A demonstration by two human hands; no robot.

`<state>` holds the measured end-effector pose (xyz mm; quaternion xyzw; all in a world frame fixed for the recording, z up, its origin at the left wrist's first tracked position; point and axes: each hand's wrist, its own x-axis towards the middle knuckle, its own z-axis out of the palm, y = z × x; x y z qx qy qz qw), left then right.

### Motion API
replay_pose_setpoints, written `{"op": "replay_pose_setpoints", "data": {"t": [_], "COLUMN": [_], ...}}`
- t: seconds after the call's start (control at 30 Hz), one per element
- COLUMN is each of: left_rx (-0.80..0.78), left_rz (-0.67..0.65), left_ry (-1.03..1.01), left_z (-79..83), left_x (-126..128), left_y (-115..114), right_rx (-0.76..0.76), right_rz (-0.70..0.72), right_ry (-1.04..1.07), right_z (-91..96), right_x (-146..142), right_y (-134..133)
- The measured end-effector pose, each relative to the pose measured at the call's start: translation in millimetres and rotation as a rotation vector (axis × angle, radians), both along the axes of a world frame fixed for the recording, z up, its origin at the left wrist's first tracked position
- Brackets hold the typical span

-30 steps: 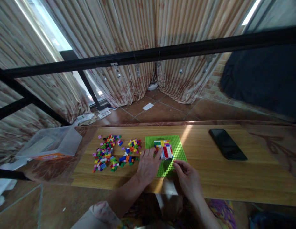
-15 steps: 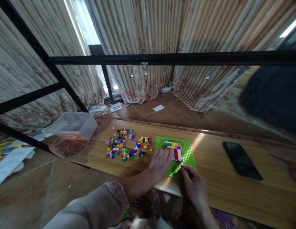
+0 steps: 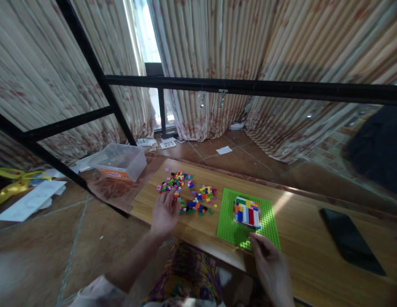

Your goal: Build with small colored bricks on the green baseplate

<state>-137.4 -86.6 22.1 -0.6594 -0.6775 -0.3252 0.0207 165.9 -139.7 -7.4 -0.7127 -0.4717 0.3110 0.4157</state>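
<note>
My left hand [image 3: 165, 215] is over the near left part of a pile of loose toy bricks [image 3: 179, 179]. Its fingers are stretched forward and slightly apart, and nothing shows in them. A green baseplate [image 3: 226, 213] lies to the right of the pile. On it stands a low rectangular block of joined bricks [image 3: 248, 215], with white, red, blue and yellow ones on top. At the near right part of the baseplate is my right hand [image 3: 270, 260], thumb and fingertips pinched together close to the block's front edge. Whatever is in that pinch is too small to name.
A black phone [image 3: 352, 241] lies on the wooden table [image 3: 301, 243] at the right. Beyond the table's left end stands a clear plastic box [image 3: 129, 164]. A black metal rail [image 3: 192, 84] crosses in front of striped curtains [image 3: 211, 47]. Papers [image 3: 33, 200] lie at the left.
My left hand has moved left from the brick block to the loose pile. My right hand stays by the block's front edge. The whole view has shifted.
</note>
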Motion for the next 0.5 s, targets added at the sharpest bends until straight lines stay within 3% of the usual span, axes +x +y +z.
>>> {"op": "replay_pose_setpoints", "data": {"t": [0.1,0.2,0.27,0.4,0.5], "left_rx": [-0.034,-0.057,-0.073,-0.082,-0.085], "left_rz": [0.19,0.336,0.361,0.293,0.27], "left_ry": [-0.01,-0.012,-0.002,-0.007,-0.025], "left_z": [-3.2,-11.3,-20.0,-37.5,-44.4], "left_x": [-47,-75,-82,-79,-76], "left_y": [6,17,25,38,43], "right_rx": [0.03,0.104,0.165,0.235,0.201], "right_rz": [0.068,0.159,0.212,0.337,0.39], "right_ry": [-0.061,-0.113,-0.141,-0.273,-0.397], "right_z": [5.4,11.9,16.5,22.8,22.1], "right_x": [-19,-40,-52,-77,-95], "right_y": [5,18,32,77,115]}}
